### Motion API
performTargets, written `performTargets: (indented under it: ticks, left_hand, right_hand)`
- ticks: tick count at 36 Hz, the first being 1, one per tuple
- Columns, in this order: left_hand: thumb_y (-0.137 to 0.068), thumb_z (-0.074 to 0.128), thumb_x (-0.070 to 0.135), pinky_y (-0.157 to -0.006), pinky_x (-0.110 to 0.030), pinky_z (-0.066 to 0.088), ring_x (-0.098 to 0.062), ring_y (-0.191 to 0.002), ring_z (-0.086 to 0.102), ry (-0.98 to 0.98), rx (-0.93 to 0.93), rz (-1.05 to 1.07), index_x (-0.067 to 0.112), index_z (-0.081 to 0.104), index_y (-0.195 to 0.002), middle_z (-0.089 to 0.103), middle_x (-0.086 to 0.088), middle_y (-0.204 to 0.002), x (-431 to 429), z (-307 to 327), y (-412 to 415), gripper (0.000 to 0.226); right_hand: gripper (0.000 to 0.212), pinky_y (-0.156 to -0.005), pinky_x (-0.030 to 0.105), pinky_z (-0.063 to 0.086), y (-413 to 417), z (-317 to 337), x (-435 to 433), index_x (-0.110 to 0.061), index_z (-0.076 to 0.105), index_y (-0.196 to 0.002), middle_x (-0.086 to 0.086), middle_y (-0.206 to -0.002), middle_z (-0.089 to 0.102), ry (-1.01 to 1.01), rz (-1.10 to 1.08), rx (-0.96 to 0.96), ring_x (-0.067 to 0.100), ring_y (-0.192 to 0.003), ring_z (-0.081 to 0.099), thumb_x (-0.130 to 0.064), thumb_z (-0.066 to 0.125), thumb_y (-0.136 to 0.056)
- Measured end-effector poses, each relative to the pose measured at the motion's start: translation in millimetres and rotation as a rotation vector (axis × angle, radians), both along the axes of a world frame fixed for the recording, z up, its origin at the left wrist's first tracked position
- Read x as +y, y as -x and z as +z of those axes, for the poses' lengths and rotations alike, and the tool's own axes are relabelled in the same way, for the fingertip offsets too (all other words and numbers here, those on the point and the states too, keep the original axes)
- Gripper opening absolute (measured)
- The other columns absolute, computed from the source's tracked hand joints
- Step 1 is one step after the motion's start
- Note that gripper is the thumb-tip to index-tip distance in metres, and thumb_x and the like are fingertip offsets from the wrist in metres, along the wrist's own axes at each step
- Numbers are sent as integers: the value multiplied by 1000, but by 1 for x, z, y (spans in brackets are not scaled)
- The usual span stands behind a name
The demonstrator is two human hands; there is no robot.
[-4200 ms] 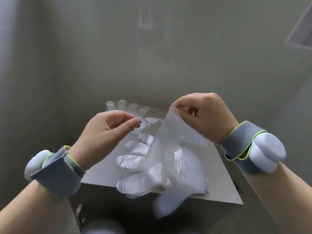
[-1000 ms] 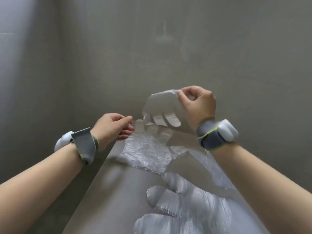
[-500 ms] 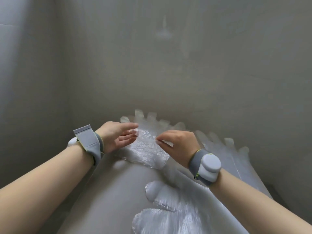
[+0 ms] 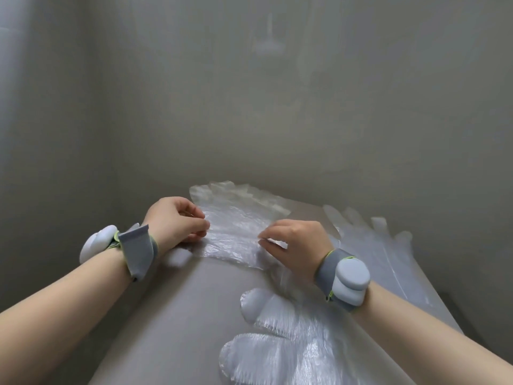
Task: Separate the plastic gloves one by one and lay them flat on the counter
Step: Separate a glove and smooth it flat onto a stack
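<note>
A clear plastic glove (image 4: 236, 227) lies crinkled on the grey counter (image 4: 177, 315) near the back wall. Its far end looks folded over. My left hand (image 4: 175, 222) is at the glove's left edge, fingers curled and pinching the film. My right hand (image 4: 295, 243) is at its right side, fingertips pinching the film there. A second glove (image 4: 374, 245) lies flat to the right, fingers pointing at the wall. Close to me, under my right forearm, is a pile of gloves (image 4: 277, 348) with fingers pointing left.
Grey walls close in the counter at the back and the left. The counter's right edge (image 4: 433, 295) drops off beside the flat glove. Both wrists wear grey bands with white pods. Bare counter surface lies between my forearms.
My right hand brought the lifted glove down onto the counter by the wall. Both hands now hold its sides, and its far end has folded over.
</note>
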State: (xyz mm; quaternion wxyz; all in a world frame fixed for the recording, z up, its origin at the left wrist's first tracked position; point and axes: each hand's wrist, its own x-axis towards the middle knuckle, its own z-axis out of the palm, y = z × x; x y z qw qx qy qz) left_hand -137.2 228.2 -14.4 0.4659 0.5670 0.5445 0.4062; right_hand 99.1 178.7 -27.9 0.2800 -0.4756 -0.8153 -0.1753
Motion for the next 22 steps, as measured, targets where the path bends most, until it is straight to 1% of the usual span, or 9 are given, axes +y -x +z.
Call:
performTargets:
  ticks: [2, 6, 7, 9, 11, 14, 17, 19, 22]
  left_hand:
    - [-73, 74, -1, -65, -34, 57, -20, -53, 61, -43, 94, -4, 4, 66, -72, 70, -14, -64, -3, 1, 1, 9]
    - [-76, 72, 7, -55, -31, 56, -18, -48, 59, -159, 230, -12, 8, 69, -72, 70, -10, -64, -11, -1, -1, 5]
    - [-77, 72, 12, -59, -32, 56, -17, -51, 60, -208, 283, 4, 12, 70, -73, 71, -6, -66, -11, -2, -1, 5]
    - [-81, 68, 21, -71, -31, 52, -16, -67, 62, -301, 384, 59, 16, 69, -81, 70, 0, -78, -7, -4, 0, 6]
    - [-86, 62, 25, -76, -29, 45, -19, -82, 59, -341, 445, 114, 14, 65, -95, 67, -1, -92, -1, -6, 1, 14]
    - [-90, 57, 27, -85, -28, 40, -22, -102, 57, -333, 550, 74, 13, 59, -117, 63, -4, -116, 8, -8, 3, 31]
    - [-91, 54, 35, -97, -29, 37, -24, -121, 50, -319, 678, -83, 13, 54, -129, 55, -6, -133, 12, -14, 1, 44]
    - [-91, 50, 42, -101, -28, 33, -23, -129, 42, -312, 723, -159, 12, 53, -130, 50, -6, -138, 13, -17, 0, 49]
    - [-92, 53, 36, -107, -29, 28, -24, -136, 34, -297, 744, -174, 16, 50, -134, 38, -7, -147, 17, -20, -2, 46]
  right_hand:
    - [14, -47, 15, 43, 0, -1, -2, -31, 71, -72, -16, -74, 67, 24, 4, -19, 6, -62, 62, -33, 59, -80]
    - [9, -49, 18, 47, 0, -2, -6, -30, 70, -72, -15, -74, 68, 43, -2, -63, 11, -61, 63, -30, 63, -77]
    - [8, -50, 17, 47, 0, -3, -7, -30, 70, -71, -14, -73, 68, 40, -10, -78, 12, -60, 62, -30, 64, -76]
    - [6, -54, 17, 45, 2, -5, -6, -29, 69, -71, -13, -71, 67, 49, -46, -54, 12, -58, 60, -28, 65, -75]
    - [6, -57, 17, 46, 4, -4, -7, -27, 69, -73, -12, -69, 67, 122, -94, 142, 5, -54, 53, -23, 66, -76]
    - [10, -58, 15, 44, 9, 5, -6, -22, 72, -71, -13, -67, 67, 277, -193, 570, -4, -50, 54, -17, 70, -79]
    - [13, -47, 20, 44, 12, 19, -4, -13, 71, -69, -1, -65, 68, 417, -238, 906, 8, -38, 55, -12, 66, -80]
    - [14, -44, 24, 45, 13, 26, -1, -8, 70, -70, 8, -70, 70, 470, -241, 1021, 15, -42, 60, -8, 62, -81]
    - [14, -50, 27, 50, 12, 29, 4, -4, 69, -72, 16, -76, 70, 490, -229, 1083, 19, -52, 67, -6, 60, -82]
